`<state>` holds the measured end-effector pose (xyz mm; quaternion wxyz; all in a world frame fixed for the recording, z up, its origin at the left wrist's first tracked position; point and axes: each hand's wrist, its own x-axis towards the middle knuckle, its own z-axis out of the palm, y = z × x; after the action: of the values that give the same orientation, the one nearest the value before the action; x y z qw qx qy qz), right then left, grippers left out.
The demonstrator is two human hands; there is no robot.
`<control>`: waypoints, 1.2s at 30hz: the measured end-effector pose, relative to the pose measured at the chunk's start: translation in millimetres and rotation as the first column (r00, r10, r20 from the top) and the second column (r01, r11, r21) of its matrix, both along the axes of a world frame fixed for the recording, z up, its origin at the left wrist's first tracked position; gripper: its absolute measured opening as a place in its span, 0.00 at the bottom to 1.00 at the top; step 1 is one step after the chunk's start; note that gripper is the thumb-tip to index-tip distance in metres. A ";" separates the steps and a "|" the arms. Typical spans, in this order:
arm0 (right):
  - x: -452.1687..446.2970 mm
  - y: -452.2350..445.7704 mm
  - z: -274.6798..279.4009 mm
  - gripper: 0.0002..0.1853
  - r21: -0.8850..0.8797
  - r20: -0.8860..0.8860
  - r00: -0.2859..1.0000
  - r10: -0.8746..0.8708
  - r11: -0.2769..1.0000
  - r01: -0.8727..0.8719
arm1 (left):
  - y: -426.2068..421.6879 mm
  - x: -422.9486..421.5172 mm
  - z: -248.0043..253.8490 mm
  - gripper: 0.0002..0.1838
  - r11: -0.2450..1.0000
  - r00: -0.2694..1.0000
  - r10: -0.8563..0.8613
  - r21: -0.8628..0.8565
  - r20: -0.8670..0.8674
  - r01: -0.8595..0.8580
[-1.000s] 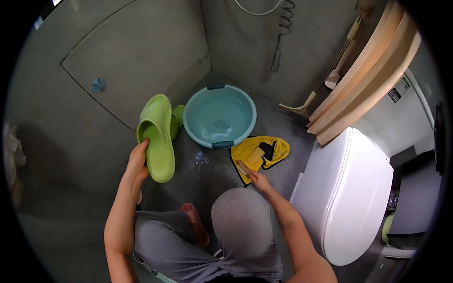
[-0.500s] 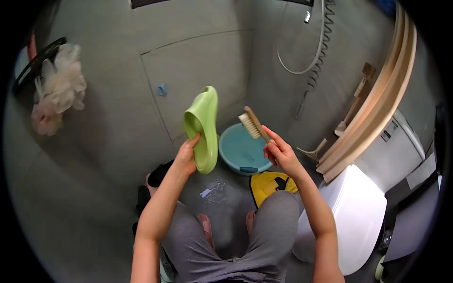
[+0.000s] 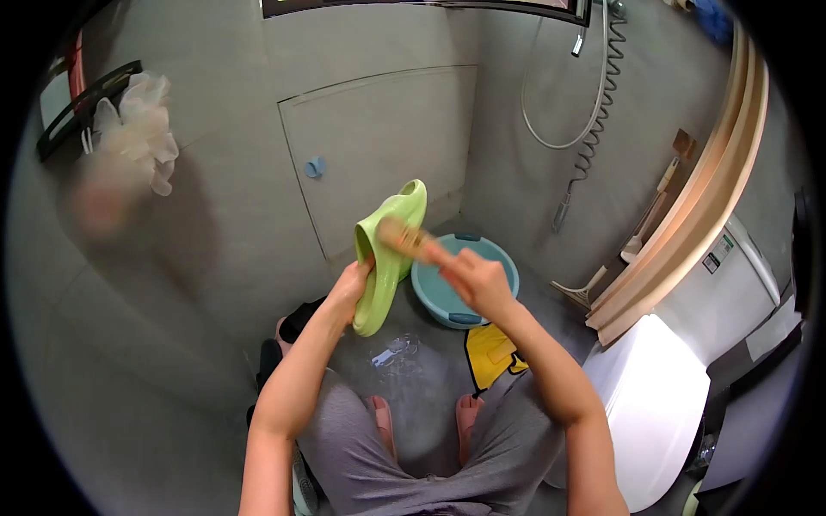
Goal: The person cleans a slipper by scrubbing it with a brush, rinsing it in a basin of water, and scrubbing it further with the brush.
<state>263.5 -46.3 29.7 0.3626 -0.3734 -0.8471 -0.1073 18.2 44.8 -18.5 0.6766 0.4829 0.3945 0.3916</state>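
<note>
In my left hand (image 3: 351, 291) is a light green slipper (image 3: 379, 288), gripped at its side and held up on a slant, toe end upward. My right hand (image 3: 478, 279) is closed round the handle of a wooden scrubbing brush (image 3: 406, 239), which is smeared by motion. The brush head overlaps the slipper's upper; whether the bristles touch it I cannot tell. Behind and below my right hand a teal basin (image 3: 443, 297) with some water stands on the floor.
A yellow cloth item (image 3: 490, 357) with black edging lies by the basin. Right of me stands a white toilet (image 3: 654, 404), with wooden boards (image 3: 688, 232) leaning beside it. A bath puff (image 3: 142, 129) hangs at left. Dark shoes (image 3: 271, 357) lie left of my legs; the floor (image 3: 413, 370) is wet.
My right hand has swung the brush left, from above the basin onto the slipper's front. The view has shifted, so the slipper sits a little lower and further right.
</note>
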 end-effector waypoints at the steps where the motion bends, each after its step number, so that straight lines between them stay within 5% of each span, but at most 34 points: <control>1: 6.6 12.1 -1.4 0.30 0.046 -0.154 0.982 -0.113 0.992 0.121 | -2.1 3.1 4.9 0.30 1.000 0.999 -0.015 -0.007 -0.035 0.015; 2: 10.7 18.6 -4.8 0.30 0.071 -0.308 0.928 -0.210 0.967 0.243 | -3.0 4.9 6.1 0.31 1.000 0.997 -0.027 -0.016 -0.070 0.026; 4: 7.4 13.2 -10.5 0.30 0.045 -0.344 0.910 -0.230 0.964 0.261 | -0.3 7.3 0.3 0.31 0.999 0.996 -0.048 -0.003 -0.073 0.048; 7: -6.1 -8.1 -28.7 0.32 0.072 0.017 0.999 0.037 0.997 -0.038 | -6.0 10.6 5.2 0.32 0.999 0.999 -0.037 -0.024 -0.029 0.036; 10: -2.1 -4.6 -20.8 0.31 0.081 0.032 0.998 -0.056 0.995 0.053 | 7.7 4.8 -10.8 0.30 0.995 0.996 -0.092 -0.035 -0.004 0.092; 14: 9.2 11.1 -31.3 0.31 0.042 -0.221 0.962 -0.160 0.984 0.174 | 6.5 14.1 -9.2 0.24 0.996 0.999 -0.034 -0.077 -0.017 0.032; 18: -11.1 -18.7 -36.4 0.31 -0.087 -0.042 0.999 -0.006 0.996 0.003 | 5.0 18.4 -7.2 0.21 0.985 0.991 0.067 -0.166 0.117 -0.047; 23: 5.6 18.9 -41.9 0.27 -0.087 -0.334 0.927 -0.173 0.985 0.152 | 3.9 23.5 0.9 0.20 0.947 0.946 0.191 -0.303 0.263 -0.107; 28: -11.6 -18.7 -30.0 0.27 -0.167 -0.184 0.954 -0.238 0.964 0.208 | 8.3 26.0 -2.3 0.21 0.922 0.819 0.385 -0.223 0.425 -0.317; 30: -14.0 -20.1 -27.4 0.28 -0.143 0.013 0.974 -0.225 0.964 0.224 | 2.4 26.7 -0.1 0.25 0.928 0.840 0.371 -0.193 0.396 -0.319; 36: -17.1 1.3 -18.9 0.28 -0.241 -0.050 0.924 -0.378 0.903 0.356 | -8.6 36.8 -10.4 0.31 0.997 0.911 0.062 0.018 0.407 -0.075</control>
<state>246.4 -45.0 10.8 0.3310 -0.5699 -0.7499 -0.0581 55.0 36.2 -28.8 0.7216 0.3880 0.2555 0.5133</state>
